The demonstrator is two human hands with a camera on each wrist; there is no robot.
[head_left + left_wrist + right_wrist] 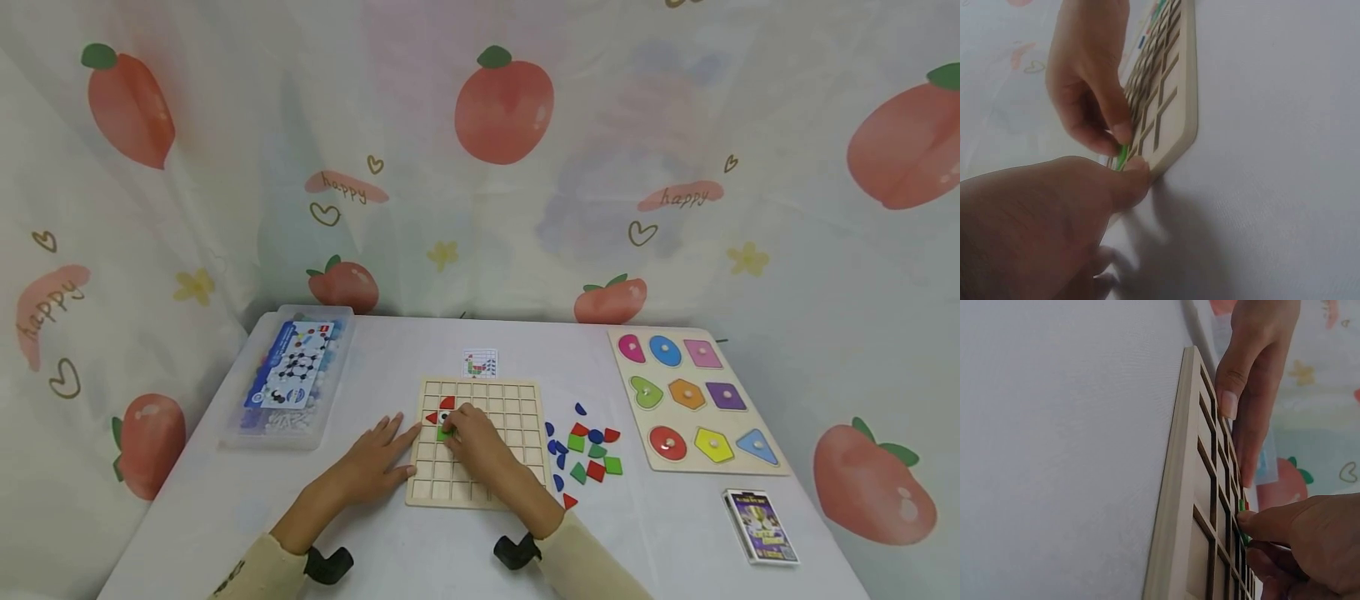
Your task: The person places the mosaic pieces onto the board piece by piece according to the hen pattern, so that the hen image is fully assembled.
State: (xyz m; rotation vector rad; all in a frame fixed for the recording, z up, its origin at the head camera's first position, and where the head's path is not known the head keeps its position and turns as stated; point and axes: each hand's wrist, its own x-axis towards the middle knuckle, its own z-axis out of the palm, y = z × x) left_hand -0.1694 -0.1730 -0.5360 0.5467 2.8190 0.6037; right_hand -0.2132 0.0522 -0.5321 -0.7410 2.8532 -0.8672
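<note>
A wooden grid board (472, 493) lies flat on the table. In its upper left part sit a red quarter-round piece (447, 402) and a red triangle (432, 417), with a green piece (442, 435) just below them. Over these cells is my right hand (480, 446), its thumb and fingers pinching a small green piece (1122, 154) against the board; its exact shape is mostly covered. My left hand (375, 460) rests along the board's left edge with fingers extended, the thumb (1138, 172) touching the rim. A small pattern card (480, 363) lies beyond the board.
Loose red, green and blue pieces (596, 472) are scattered right of the board. Farther right lie a shape puzzle board (705, 417) with knobbed pieces and a card box (761, 527). A clear plastic case (288, 375) stands at the left. A printed cloth hangs behind.
</note>
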